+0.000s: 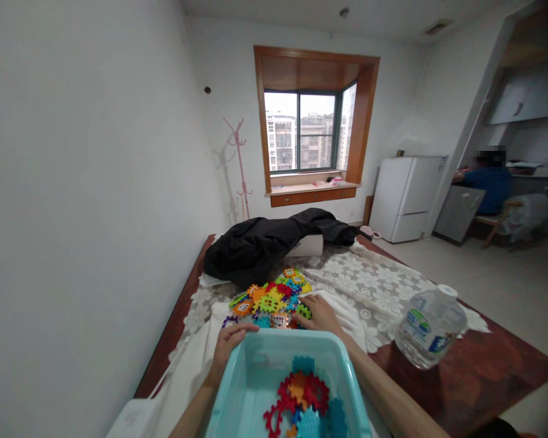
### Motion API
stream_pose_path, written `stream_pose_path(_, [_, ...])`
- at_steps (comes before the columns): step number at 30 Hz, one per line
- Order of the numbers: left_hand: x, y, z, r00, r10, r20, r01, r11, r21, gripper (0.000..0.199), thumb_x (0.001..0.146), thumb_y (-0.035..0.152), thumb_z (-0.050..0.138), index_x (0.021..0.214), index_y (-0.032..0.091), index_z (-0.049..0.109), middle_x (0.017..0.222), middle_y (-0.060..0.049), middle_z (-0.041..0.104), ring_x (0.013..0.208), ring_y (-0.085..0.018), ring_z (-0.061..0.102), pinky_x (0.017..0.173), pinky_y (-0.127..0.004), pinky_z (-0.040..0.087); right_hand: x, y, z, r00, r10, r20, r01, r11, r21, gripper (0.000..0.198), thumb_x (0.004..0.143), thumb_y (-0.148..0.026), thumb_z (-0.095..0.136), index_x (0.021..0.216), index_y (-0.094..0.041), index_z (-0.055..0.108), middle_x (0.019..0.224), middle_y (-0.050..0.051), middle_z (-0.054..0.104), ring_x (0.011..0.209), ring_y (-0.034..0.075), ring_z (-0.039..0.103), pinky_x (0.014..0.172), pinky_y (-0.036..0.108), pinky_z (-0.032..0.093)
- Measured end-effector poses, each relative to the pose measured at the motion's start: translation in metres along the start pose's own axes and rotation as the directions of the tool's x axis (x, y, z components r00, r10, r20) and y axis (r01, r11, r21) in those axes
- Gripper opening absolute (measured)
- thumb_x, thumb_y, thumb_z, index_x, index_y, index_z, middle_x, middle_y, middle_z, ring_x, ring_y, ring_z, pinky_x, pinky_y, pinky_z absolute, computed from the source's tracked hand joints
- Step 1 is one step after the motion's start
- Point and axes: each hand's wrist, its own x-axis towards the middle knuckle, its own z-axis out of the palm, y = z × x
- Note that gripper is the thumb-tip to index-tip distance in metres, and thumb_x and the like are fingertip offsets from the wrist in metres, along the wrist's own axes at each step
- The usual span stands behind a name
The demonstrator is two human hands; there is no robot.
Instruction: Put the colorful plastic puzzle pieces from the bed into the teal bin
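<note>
A light-blue plastic bin (249, 389) stands right in front of me. Red, orange and blue gear-shaped plastic pieces (304, 392) lie inside it. At the bin's far left corner, my left hand (231, 344) is closed over the rim. My right hand (320, 313) reaches past the bin's far right corner, palm down with fingers apart. Its fingertips are at the right edge of a heap of colourful toy gear pieces (271, 298), by a green gear (304, 311). Whether they touch that gear is hard to tell.
A large clear plastic bottle (432, 328) stands on the table's right side. Black cloth (265, 240) is draped over a white box (308, 246) behind the heap. A lace tablecloth (369, 274) covers part of the brown table (488, 365). A person in blue (491, 185) sits far right.
</note>
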Motion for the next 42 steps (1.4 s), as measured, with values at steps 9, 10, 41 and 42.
stream_pose_path(9, [0.005,-0.01,-0.009,0.999,0.017,0.048,-0.019,0.999,0.033,0.042,0.075,0.053,0.072,0.088,0.014,0.084,0.089,-0.012,0.08,0.082,-0.027,0.069,0.075,-0.033,0.052,-0.003,0.003,0.002,1.0,0.013,0.008,-0.013,0.999,-0.033,0.055,0.093,-0.061,0.065,0.127,-0.017,0.069,0.121,0.013,0.073,0.112,0.033,0.063,0.098,0.042,0.047])
stream_pose_path(10, [0.006,-0.011,-0.01,0.998,0.024,0.052,-0.026,0.999,0.043,0.042,0.075,0.053,0.073,0.087,0.014,0.084,0.089,-0.012,0.08,0.083,-0.028,0.069,0.076,-0.034,0.052,-0.003,0.003,0.002,1.0,0.015,0.006,-0.015,1.0,-0.025,0.058,0.093,-0.061,0.065,0.13,-0.017,0.067,0.122,0.013,0.073,0.113,0.033,0.062,0.098,0.042,0.047])
stream_pose_path(41, [0.01,-0.02,-0.011,0.997,0.012,0.071,-0.011,1.0,-0.016,0.037,0.076,0.05,0.075,0.087,0.015,0.085,0.089,-0.01,0.081,0.081,-0.024,0.069,0.074,-0.03,0.051,-0.002,0.008,0.009,0.994,-0.004,-0.105,-0.001,0.999,-0.046,0.036,0.102,-0.051,0.052,0.109,-0.02,0.069,0.1,0.009,0.072,0.096,0.027,0.065,0.084,0.035,0.043])
stream_pose_path(42, [0.009,-0.019,-0.01,0.998,0.011,0.062,-0.01,1.0,-0.021,0.038,0.076,0.05,0.075,0.088,0.015,0.085,0.088,-0.01,0.081,0.08,-0.024,0.069,0.073,-0.03,0.051,-0.001,0.009,0.009,0.994,-0.012,-0.111,0.006,0.998,-0.058,0.035,0.102,-0.049,0.053,0.107,-0.02,0.07,0.1,0.009,0.072,0.097,0.027,0.064,0.086,0.036,0.043])
